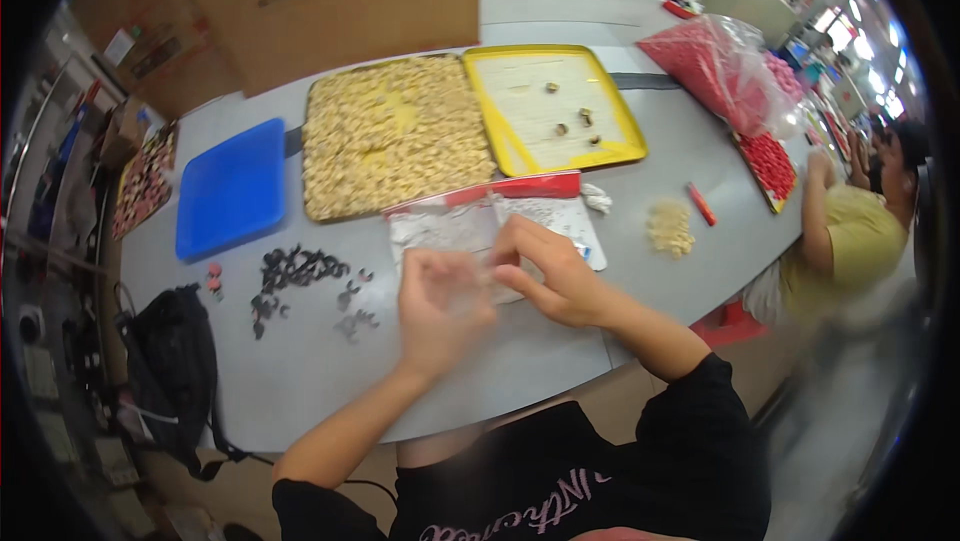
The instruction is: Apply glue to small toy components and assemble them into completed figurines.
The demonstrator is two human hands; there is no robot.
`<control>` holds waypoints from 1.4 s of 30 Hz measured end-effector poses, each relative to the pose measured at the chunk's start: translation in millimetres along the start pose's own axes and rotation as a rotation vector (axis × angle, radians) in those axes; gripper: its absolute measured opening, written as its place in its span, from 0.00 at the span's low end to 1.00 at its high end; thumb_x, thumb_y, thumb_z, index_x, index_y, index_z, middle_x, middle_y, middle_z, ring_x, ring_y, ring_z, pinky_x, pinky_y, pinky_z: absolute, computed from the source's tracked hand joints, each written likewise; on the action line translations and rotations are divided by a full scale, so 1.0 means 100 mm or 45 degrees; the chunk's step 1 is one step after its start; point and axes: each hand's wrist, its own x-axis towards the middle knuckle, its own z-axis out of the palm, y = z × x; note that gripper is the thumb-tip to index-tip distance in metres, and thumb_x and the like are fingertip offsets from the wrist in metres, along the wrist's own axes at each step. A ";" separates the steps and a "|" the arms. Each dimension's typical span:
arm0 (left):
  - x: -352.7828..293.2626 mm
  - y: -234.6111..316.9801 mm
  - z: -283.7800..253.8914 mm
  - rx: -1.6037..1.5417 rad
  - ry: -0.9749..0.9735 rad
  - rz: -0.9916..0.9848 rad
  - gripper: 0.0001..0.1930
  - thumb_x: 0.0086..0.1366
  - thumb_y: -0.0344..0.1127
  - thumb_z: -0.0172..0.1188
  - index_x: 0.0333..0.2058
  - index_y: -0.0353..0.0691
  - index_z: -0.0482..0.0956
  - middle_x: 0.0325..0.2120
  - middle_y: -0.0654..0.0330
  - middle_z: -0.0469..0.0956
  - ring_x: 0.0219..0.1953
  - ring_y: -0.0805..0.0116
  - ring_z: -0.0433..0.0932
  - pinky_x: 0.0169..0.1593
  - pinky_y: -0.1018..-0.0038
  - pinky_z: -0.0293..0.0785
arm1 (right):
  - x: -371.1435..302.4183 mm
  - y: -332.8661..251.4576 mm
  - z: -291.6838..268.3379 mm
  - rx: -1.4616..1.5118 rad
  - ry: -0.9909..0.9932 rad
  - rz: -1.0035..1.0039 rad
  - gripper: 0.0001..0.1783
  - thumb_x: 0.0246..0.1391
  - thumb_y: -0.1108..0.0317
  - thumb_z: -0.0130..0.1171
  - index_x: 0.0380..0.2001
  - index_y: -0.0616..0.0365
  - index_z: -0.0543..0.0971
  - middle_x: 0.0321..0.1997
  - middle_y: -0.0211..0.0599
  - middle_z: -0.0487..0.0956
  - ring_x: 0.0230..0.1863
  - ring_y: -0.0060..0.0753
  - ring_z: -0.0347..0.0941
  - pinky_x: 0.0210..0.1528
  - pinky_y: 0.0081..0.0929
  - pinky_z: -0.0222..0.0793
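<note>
Over the front middle of the grey table, my hands are close together. My left hand is smeared by motion, so its fingers do not show clearly. My right hand has its fingers curled and thumb bent in toward the left one; anything small between its fingertips is too blurred to make out. Just behind them lies a white sheet with dark specks, beside a red-edged strip. To the left, several black curved pieces lie loose. A small pile of pale pieces lies to the right.
A tray heaped with pale pieces stands behind, next to a yellow-rimmed tray with a few small parts. A blue tray, black bag, cardboard box, red tube and pink-filled plastic bag surround it. A co-worker sits right.
</note>
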 end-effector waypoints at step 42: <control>0.09 -0.02 -0.10 -0.673 -0.510 -0.747 0.16 0.51 0.29 0.56 0.31 0.45 0.54 0.31 0.64 0.64 0.34 0.78 0.65 0.40 0.79 0.63 | 0.03 0.02 0.02 -0.094 -0.012 -0.412 0.12 0.39 0.66 0.67 0.26 0.61 0.76 0.24 0.35 0.71 0.26 0.34 0.63 0.29 0.27 0.57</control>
